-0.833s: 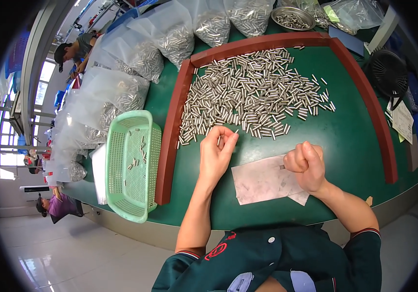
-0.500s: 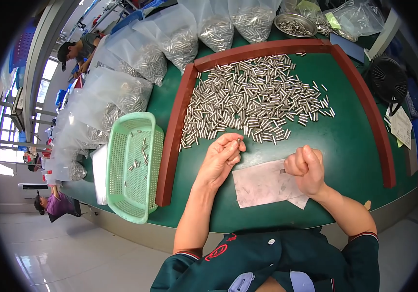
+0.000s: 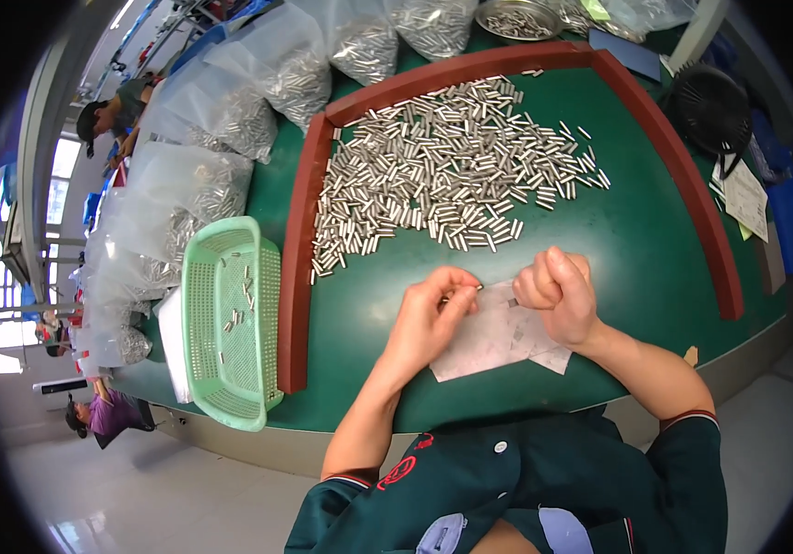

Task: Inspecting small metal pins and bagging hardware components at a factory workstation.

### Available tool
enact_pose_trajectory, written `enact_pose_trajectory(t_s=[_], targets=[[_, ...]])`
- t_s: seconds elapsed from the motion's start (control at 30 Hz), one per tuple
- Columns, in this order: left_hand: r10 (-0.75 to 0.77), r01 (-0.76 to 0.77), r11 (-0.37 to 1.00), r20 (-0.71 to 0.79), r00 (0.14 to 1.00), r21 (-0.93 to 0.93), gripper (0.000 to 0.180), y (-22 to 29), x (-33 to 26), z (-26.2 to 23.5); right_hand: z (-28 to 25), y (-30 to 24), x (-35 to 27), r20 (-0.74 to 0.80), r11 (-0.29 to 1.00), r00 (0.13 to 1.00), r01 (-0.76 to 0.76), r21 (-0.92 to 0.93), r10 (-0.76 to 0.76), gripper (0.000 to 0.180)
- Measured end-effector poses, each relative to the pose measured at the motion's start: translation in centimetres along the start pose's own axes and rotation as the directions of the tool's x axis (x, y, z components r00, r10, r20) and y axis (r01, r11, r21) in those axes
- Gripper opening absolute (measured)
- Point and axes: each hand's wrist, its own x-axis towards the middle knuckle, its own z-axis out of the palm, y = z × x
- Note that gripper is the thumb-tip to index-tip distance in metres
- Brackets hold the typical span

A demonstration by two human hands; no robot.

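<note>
My left hand (image 3: 433,319) is closed in a pinch at the left edge of a smudged pale sheet (image 3: 484,346). A short metal pin (image 3: 479,287) shows at its fingertips. Close by on the right, my right hand (image 3: 558,294) is curled into a fist above the same sheet. The small grey end of a metal pin (image 3: 513,302) sticks out at the left side of that fist; its inside is hidden. Beyond both hands spreads a heap of loose metal pins (image 3: 442,166) on the green tabletop (image 3: 618,268).
Red-brown rails (image 3: 296,268) border the heap on three sides. Left of them stands a green plastic basket (image 3: 195,305) holding several pins. Clear bags of pins (image 3: 299,83) line the far left edge. A metal bowl (image 3: 518,20) and black fan (image 3: 710,109) sit farther off.
The whole view has shifted, so the table appears farther left and up. My left hand has come nearer to my right fist, over the sheet's edge. Both hands stay closed.
</note>
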Motion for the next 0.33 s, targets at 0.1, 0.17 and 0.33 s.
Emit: enact_pose_trajectory(t_s=[0.1,0.17,0.33], targets=[[0.195,-0.194,0.848,0.050,0.980,0.493,0.005,0.2,0.2,2.4,-1.0,0.1,0.2,-0.010,1.000,1.000,0.001,-0.006,-0.001,0.044],[0.219,-0.236,0.800,0.098,0.971,0.552,0.006,0.0,0.8,3.0,-1.6,-0.1,0.3,-0.015,0.999,1.000,0.001,-0.040,-0.002,0.045],[0.118,-0.146,0.743,0.087,0.989,0.653,0.014,-0.1,1.1,4.0,-2.3,-0.6,0.3,-0.015,0.999,1.000,-0.010,0.048,0.011,0.045]])
